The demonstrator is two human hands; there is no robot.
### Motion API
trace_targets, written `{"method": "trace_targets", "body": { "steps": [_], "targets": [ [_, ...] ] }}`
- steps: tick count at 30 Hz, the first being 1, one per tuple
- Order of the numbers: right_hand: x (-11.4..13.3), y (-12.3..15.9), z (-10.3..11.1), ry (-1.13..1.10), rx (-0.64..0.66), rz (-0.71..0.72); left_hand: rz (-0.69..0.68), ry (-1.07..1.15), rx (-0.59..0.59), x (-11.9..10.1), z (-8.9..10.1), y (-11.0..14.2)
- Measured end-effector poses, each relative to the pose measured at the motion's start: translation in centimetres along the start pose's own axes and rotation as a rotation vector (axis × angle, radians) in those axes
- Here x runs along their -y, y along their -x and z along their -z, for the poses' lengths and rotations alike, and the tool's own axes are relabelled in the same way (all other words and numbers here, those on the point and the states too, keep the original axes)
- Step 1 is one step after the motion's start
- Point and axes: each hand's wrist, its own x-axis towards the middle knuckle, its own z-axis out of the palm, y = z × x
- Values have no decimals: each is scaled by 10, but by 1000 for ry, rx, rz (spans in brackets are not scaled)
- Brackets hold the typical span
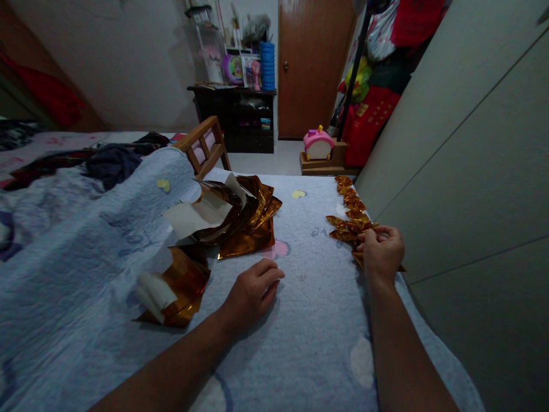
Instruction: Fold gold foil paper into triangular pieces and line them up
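My right hand [383,254] is at the right edge of the bed, thumb and fingers pinched on a folded gold foil piece [359,258], mostly hidden behind them. Beyond it a row of folded gold foil pieces [352,200] runs along the bed edge. My left hand [256,290] rests on the quilt, holding nothing, its fingers loosely bent and partly apart. Farther left lies a fanned stack of gold foil sheets [246,232] with white paper [201,213] on it. A smaller bunch of gold foil sheets [186,286] curls up nearer me, also with white paper.
The light blue quilt [309,332] covers the bed and rises in folds at left. A wooden rail [206,146] stands at the far left corner. Close along the right runs a pale cabinet [472,171]. Past the bed are a pink toy [318,143] and a dark shelf [234,117].
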Motion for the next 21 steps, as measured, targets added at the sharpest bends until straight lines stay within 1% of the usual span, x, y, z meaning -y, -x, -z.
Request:
{"method": "trace_targets", "body": {
  "steps": [8, 11, 13, 16, 21],
  "targets": [
    [-2, -1, 1, 21, 24, 63, 4, 17, 9, 0, 0, 0],
    [-1, 4, -1, 53, 9, 148, 5, 11, 20, 0, -1, 0],
    [-1, 11, -4, 45, 35, 220, 4, 6, 27, 1, -1, 0],
    [0, 29, -12, 13, 187, 292, 14, 1, 38, 1, -1, -1],
    [3, 62, -24, 92, 473, 413, 5, -11, 47, 2, 0, -1]
  ]
}}
